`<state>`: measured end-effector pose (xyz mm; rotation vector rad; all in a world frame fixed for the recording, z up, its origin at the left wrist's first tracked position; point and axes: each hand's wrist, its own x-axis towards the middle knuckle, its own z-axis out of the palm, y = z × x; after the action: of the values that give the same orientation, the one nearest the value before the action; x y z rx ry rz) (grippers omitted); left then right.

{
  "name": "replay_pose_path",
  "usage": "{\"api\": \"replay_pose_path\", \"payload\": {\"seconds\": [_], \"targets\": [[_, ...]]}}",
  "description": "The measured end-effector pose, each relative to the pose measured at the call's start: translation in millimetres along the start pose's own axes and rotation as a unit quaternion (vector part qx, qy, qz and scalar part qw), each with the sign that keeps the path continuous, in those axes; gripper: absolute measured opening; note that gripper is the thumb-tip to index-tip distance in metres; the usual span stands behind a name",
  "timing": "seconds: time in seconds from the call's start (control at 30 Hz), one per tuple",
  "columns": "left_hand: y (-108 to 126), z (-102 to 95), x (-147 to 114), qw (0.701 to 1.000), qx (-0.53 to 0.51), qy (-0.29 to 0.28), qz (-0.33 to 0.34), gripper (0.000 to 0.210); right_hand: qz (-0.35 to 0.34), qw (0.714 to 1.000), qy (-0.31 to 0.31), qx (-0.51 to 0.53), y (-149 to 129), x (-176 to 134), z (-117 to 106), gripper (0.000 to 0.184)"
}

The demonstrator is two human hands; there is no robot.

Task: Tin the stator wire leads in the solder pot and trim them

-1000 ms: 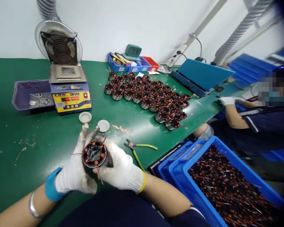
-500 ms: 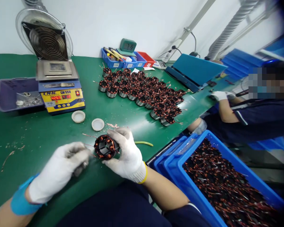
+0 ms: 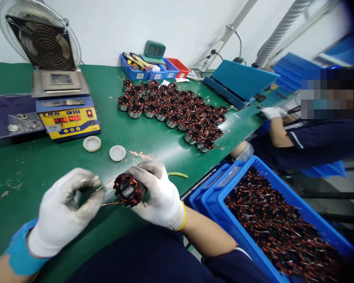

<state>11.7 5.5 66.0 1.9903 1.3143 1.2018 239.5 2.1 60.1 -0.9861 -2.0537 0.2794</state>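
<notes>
My right hand (image 3: 159, 196), in a white glove with a yellow cuff, is wrapped round a motor stator (image 3: 128, 190) with copper windings and a dark core. The stator is tilted, with its open bore facing me. From its left side thin copper wire leads (image 3: 111, 203) stick out toward my left hand (image 3: 69, 210). That hand, in a soiled white glove with a blue wristband, has thumb and fingertips brought close together on a lead end. Two small pale round dishes, a left one (image 3: 91, 144) and a right one (image 3: 117, 153), lie just beyond the hands.
A solder pot (image 3: 67, 118) with a red display stands at the left by a purple bin (image 3: 6, 129). Rows of stators (image 3: 171, 106) fill the bench's middle. At right is a blue crate (image 3: 271, 184) full of wound parts, with a co-worker (image 3: 315, 137) beyond. A yellow-green tube (image 3: 177, 174) lies nearby.
My left hand has turned and its fingers have come up to the wire ends. The stator has tilted a little in my right hand. The whole view has shifted slightly.
</notes>
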Motion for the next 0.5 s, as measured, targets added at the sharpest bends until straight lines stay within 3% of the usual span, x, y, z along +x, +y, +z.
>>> {"api": "replay_pose_path", "payload": {"seconds": [0.13, 0.23, 0.37, 0.5], "targets": [[7.1, 8.8, 4.5, 0.968, -0.117, 0.004, -0.221, 0.015, 0.019, 0.999, -0.007, -0.026, -1.5, -0.8, -2.6, 0.071], [16.2, 16.4, 5.9, 0.929, -0.172, 0.037, -0.325, 0.018, 0.028, 0.998, -0.022, -0.05, -0.6, -2.8, -1.1, 0.067], [19.9, 22.5, 2.1, 0.888, -0.235, 0.044, -0.392, 0.021, 0.033, 0.997, -0.032, -0.06, 0.6, -3.1, 0.1, 0.067], [11.6, 24.1, -3.5, 0.892, -0.267, 0.08, -0.355, 0.023, 0.012, 0.999, 0.0, -0.051, -0.3, 0.6, -0.1, 0.068]]}}
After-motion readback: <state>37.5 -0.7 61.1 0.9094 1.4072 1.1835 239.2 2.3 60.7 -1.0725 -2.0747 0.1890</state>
